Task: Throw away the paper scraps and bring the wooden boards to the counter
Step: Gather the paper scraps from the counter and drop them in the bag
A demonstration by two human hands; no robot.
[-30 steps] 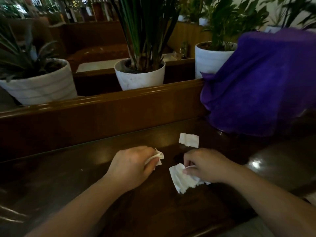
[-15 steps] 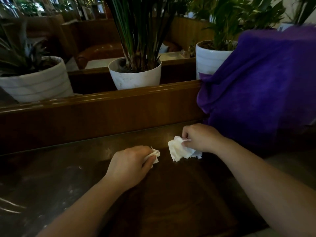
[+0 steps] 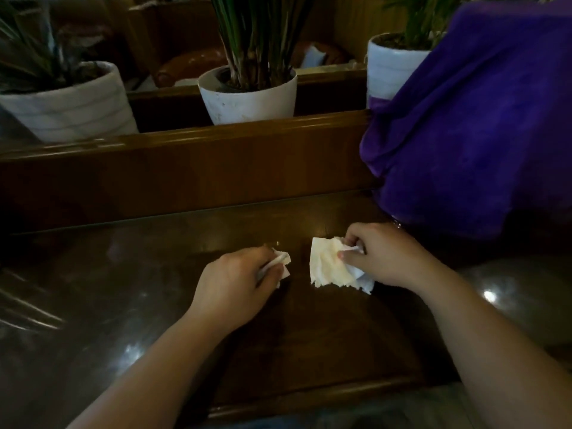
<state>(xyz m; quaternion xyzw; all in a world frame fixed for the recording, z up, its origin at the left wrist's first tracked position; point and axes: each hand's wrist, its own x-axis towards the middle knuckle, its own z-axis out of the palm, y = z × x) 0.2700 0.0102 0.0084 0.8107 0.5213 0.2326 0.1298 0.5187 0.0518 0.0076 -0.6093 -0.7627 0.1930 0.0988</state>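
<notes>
Back from beside the purple cloth (image 3: 476,125) comes the right hand (image 3: 387,258), fingers pinching a crumpled paper scrap (image 3: 328,267), maybe two, above the dark table (image 3: 123,305), left hand (image 3: 235,283) gripping a smaller scrap (image 3: 283,261).

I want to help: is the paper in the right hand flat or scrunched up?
Scrunched: the paper scrap is creased and ragged-edged, pinched in the right hand.

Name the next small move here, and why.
Probably lift both hands off the table and head for a bin: the left hand grips a small scrap, the right hand a bigger one, and no loose paper shows.
</notes>
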